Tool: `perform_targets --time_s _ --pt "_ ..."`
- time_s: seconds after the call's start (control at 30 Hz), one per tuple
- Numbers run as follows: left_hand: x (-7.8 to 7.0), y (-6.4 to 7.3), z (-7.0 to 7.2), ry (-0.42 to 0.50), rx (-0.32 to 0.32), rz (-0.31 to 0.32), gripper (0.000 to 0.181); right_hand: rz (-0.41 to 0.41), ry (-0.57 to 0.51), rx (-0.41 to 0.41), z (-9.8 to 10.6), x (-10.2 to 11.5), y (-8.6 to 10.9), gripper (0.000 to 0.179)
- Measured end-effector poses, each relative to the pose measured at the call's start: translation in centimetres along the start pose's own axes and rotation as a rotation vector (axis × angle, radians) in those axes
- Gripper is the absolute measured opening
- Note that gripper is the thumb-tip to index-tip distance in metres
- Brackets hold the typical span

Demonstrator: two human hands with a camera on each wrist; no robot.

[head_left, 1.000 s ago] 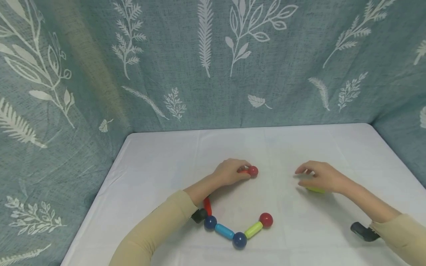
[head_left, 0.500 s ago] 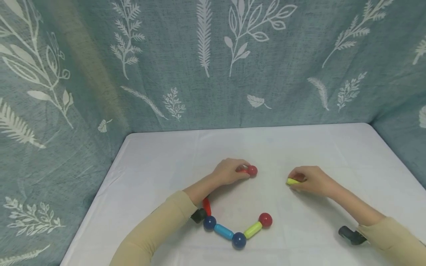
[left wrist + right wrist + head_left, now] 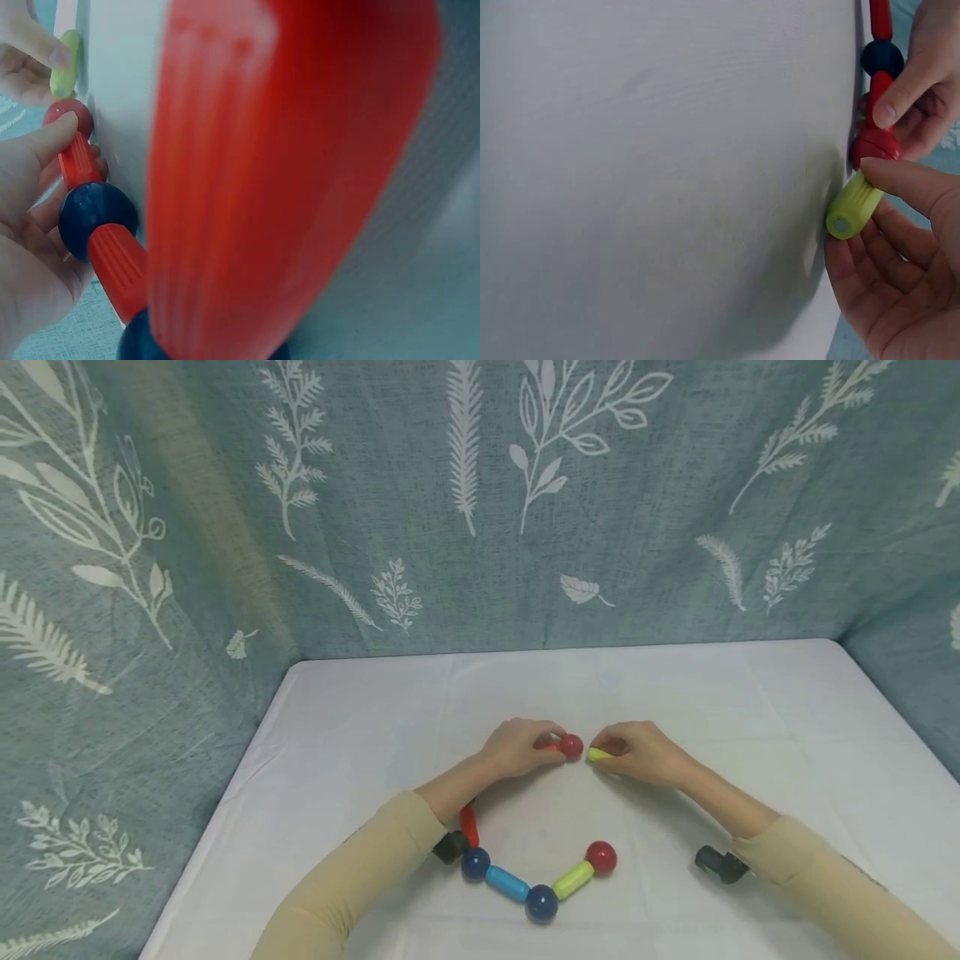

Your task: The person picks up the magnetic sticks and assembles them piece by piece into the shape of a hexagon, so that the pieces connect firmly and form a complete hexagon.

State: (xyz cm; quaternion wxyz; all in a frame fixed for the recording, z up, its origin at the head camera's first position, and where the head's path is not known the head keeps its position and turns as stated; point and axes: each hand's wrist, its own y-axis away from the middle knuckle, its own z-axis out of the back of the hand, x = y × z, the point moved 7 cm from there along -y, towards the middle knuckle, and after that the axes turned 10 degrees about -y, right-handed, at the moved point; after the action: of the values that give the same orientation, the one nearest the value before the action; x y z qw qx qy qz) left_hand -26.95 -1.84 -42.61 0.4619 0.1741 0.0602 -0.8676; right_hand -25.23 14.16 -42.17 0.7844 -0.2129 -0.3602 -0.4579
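In the head view my left hand (image 3: 521,747) pinches a red magnetic rod (image 3: 550,747), with a red ball (image 3: 572,747) at the rod's right end. The left wrist view shows a dark blue ball (image 3: 97,217) at its other end, then another red rod (image 3: 118,262) running on from there. My right hand (image 3: 641,752) pinches a yellow-green magnetic rod (image 3: 597,754) between thumb and fingers, one end facing that red ball. A small gap separates them in the head view. The right wrist view shows a grey metal disc (image 3: 841,225) on the rod's far end.
Nearer me on the white table (image 3: 360,710), the chain continues through a dark blue ball (image 3: 476,864), a blue rod (image 3: 507,883), a second dark blue ball (image 3: 541,904) and a yellow-green rod (image 3: 573,880) to a red ball (image 3: 602,857). A patterned curtain (image 3: 480,585) stands behind.
My right hand has taken hold of the yellow-green rod and brought it left, close to the red ball by my left hand. The left hand and the chain stay in place.
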Motion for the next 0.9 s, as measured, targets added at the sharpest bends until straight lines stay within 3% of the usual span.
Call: perform_targets --time_s 0.3,0.43,0.53,0.63,0.7,0.83,0.9 --pt "0.1 0.0 -0.2 0.012 -0.001 0.015 0.036 -0.014 0.006 0.004 -0.5 -0.2 -0.9 0.020" --pt "-0.1 0.3 -0.3 0.008 0.043 0.027 0.046 -0.001 -0.010 0.000 -0.7 -0.1 -1.1 0.029" --pt "-1.4 1.1 0.0 -0.083 0.064 0.034 0.059 0.031 -0.013 0.014 -1.2 0.3 -1.6 0.038" --pt "-4.1 2.8 0.3 -0.187 0.083 0.012 0.062 0.057 0.015 0.039 -1.9 0.8 -2.2 0.040" --pt "-6.0 4.2 -0.3 -0.211 0.157 -0.007 0.059 0.060 0.037 0.052 -2.1 1.0 -2.5 0.037" --pt "-8.7 6.9 -2.9 -0.256 0.366 -0.070 0.059 0.008 0.065 0.038 -2.0 0.7 -2.7 0.031" --pt "-9.4 7.7 -3.8 -0.294 0.393 -0.112 0.054 -0.048 0.063 0.010 -1.6 0.3 -2.7 0.031"
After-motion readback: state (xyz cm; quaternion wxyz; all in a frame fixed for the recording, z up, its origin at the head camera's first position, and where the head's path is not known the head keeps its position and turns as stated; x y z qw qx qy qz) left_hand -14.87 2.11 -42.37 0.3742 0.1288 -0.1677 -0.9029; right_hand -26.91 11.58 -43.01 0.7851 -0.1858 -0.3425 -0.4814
